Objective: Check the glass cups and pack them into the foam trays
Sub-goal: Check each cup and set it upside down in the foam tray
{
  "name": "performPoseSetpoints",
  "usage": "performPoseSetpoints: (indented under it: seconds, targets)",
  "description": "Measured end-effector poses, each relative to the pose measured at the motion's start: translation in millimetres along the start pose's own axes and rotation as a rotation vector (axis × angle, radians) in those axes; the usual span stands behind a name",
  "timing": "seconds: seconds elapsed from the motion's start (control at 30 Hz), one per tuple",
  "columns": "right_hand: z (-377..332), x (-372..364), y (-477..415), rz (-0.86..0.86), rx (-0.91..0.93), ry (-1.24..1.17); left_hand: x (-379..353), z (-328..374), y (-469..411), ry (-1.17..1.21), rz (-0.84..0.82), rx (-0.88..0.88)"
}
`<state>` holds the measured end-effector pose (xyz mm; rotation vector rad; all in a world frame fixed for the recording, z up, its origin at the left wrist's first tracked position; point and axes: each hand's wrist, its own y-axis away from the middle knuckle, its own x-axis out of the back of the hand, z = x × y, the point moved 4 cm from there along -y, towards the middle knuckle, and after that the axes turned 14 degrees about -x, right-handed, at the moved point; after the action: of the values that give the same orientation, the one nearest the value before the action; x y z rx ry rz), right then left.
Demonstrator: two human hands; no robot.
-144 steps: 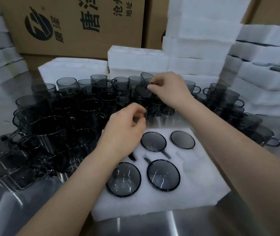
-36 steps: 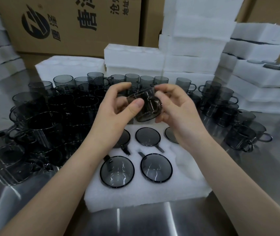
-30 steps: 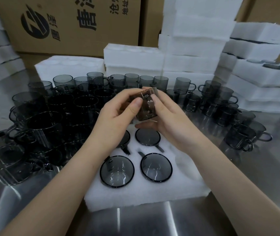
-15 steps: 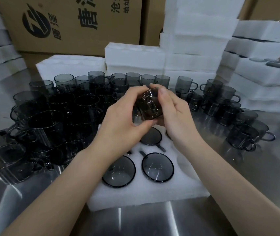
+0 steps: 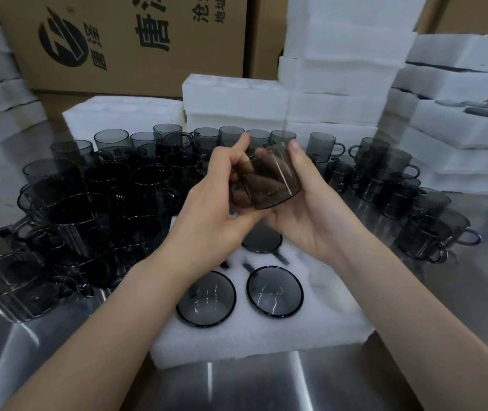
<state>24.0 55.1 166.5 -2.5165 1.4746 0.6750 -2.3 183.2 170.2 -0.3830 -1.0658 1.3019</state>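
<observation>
We see the left hand (image 5: 216,215) and the right hand (image 5: 308,215) together grasping one smoky glass cup (image 5: 269,179), held tilted in the air over the far half of the foam tray (image 5: 254,336). The left hand curls round the cup's left side, its fingers showing through the tinted wall and one fingertip raised at the rim. The right hand cradles the cup from below and from the right, with the thumb lying up along the wall. Below the hands we note the foam tray lying flat on the steel table (image 5: 266,387), with the seated cups (image 5: 274,291) sunk in its pockets. Two sit side by side in the tray's near row, handles pointing toward the far row, and a third sits in the far row, partly hidden under the hands. A bare pocket (image 5: 330,289) shows at the tray's right end; what else the far row holds we cannot tell. To the left of the tray and behind it stand the loose cups (image 5: 103,203), packed close and in places stacked. A second group of cups (image 5: 414,209) stands to the tray's right. Behind the tray, past the cups, rise the foam stacks (image 5: 334,84), and behind those a printed cardboard box (image 5: 124,40).
</observation>
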Motion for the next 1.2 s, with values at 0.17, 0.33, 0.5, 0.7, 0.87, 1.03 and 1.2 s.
performPoseSetpoints:
  seconds: [0.17, 0.33, 0.5, 0.7, 0.87, 1.03, 1.2]
  targets:
    - [-0.6, -0.3, 1.0, 0.032, 0.009, 0.039, 0.7, 3.4, -0.6, -0.054, -0.044, 0.029]
    - [0.8, 4.6, -0.2, 0.214, 0.084, 0.194, -2.3, 8.5, -0.1, -0.183, -0.031, -0.011]
    - [0.7, 6.1, -1.7, 0.181, -0.001, 0.086, -3.5, 13.2, 1.6, -0.171, -0.051, -0.083]
    - [-0.1, 8.2, -0.5, 0.070, -0.089, -0.001, -2.3, 22.5, 4.5, -0.084, -0.124, -0.203]
    - [4.5, 1.7, -0.5, -0.146, -0.200, -0.013, -6.3, 6.6, -28.8, -0.199, -0.238, 0.033]
    - [5.2, 2.4, 1.1, -0.178, -0.199, 0.065, -1.6, 14.9, 1.7, -0.066, -0.052, -0.168]
    - [-0.7, 6.8, -0.1, -0.052, -0.013, 0.072, -3.5, 6.7, -3.0, -0.060, -0.096, -0.057]
